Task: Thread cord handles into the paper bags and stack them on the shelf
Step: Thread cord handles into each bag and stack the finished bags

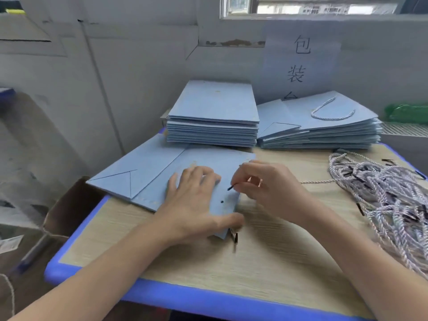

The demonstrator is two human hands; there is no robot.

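- Head view: the left hand [192, 200] lay flat with straight fingers on the folded blue paper bag [162, 179] at the near left of the counter [266, 262], while the right hand [266, 186] pinched the dark tip [231, 187] of a cord beside the upper punched hole
- The tip could have missed that hole and creased the paper, since the aim was fine and the hand hid part of it
- If the left hand had eased off, the bag might have slid on the smooth counter
- The trailing cord ran toward the tangled cord pile [382, 193]; a snag there could have jerked the tip back out
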